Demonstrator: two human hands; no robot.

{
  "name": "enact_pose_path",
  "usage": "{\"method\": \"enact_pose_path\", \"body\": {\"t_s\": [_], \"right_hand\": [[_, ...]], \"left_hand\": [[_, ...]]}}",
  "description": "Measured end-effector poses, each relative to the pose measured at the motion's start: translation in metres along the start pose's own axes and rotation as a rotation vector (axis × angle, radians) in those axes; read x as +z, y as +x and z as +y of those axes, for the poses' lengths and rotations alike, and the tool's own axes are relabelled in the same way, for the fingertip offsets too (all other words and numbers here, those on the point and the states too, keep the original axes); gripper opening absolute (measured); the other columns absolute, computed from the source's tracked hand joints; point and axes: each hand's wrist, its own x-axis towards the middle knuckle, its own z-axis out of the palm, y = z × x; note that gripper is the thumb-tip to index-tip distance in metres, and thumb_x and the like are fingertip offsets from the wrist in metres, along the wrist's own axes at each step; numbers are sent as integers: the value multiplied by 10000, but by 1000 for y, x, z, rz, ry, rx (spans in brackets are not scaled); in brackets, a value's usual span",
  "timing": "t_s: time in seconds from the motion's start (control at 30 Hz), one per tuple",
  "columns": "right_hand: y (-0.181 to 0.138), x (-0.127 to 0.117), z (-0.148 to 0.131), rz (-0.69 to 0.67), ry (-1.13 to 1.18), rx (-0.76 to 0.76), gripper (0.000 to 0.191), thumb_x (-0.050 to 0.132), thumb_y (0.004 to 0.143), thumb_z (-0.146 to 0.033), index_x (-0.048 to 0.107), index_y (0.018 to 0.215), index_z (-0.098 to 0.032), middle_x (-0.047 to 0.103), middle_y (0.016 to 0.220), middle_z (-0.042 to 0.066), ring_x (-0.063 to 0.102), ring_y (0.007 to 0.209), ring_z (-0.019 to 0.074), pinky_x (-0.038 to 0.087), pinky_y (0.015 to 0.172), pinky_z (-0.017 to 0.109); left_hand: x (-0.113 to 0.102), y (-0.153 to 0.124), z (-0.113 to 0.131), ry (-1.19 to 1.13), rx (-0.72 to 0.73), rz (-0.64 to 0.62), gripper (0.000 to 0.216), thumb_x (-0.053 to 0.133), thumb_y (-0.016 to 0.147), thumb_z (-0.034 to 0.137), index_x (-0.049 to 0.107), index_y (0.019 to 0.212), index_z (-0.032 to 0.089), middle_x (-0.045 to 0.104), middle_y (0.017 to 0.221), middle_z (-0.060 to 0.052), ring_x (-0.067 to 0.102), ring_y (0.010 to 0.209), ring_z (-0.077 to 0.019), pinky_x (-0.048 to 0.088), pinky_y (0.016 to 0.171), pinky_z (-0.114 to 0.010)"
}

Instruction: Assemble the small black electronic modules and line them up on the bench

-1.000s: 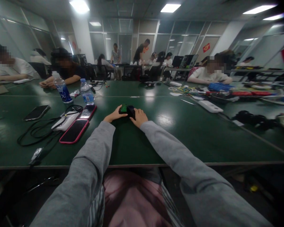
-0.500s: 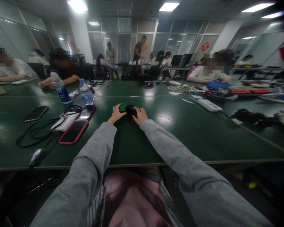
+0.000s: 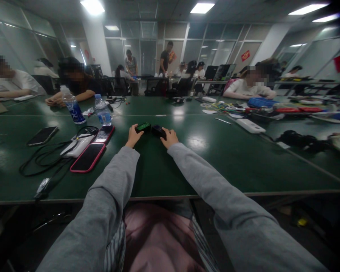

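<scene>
Before me: small green circuit board [image 3: 143, 127] left of black plastic box [image 3: 158, 131].
My left: red-cased phone [image 3: 88, 156], clear plastic water bottle [image 3: 103, 110] behind it.

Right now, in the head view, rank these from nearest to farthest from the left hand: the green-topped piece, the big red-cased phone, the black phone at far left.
1. green-topped piece: held by the left hand.
2. big red-cased phone: left of it, nearer the wearer.
3. black phone: far left.

Dim room; light from ceiling panels [image 3: 203, 7] high above & beyond the right grip [image 3: 169, 138], w/ glare patches on the counter [image 3: 197, 143] just right of it. Wide-angle warp & dark vignette at edges; far bkgd soft.
</scene>
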Motion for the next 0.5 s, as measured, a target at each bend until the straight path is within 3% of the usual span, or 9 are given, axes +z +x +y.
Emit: {"method": "enact_pose_path", "body": {"t_s": [0.2, 0.27, 0.5], "right_hand": [[0, 1, -1, -3, 13, 28, 605, 598, 905, -330, 401, 1475, -282, 459, 1215, 124, 492, 1164, 265, 453, 972, 403], [1, 2, 0, -8, 18, 44, 607, 594, 907, -305, 391, 1479, -287, 449, 1232, 126, 484, 1171, 265, 447, 973, 404], [5, 6, 5, 10, 35, 180, 616, 590, 905, -240, 377, 1480, -301, 392, 1303, 135, 452, 1214, 277, 435, 981, 412]], "left_hand": [[-10, 6, -5, -20, 31, -55, 476, 772, 711, 228, 653, 1171, 209, 639, 1214, -84, 569, 1187, -277, 400, 1070, -470], [-16, 10, -8, -102, 27, -104, 521, 791, 680, 226, 658, 1183, 203, 654, 1186, -83, 595, 1143, -266, 424, 1046, -463], [-41, 12, -6, -276, -33, -407, 648, 846, 604, 272, 656, 1218, 184, 673, 1173, -95, 617, 1093, -252, 453, 1018, -457]]}}
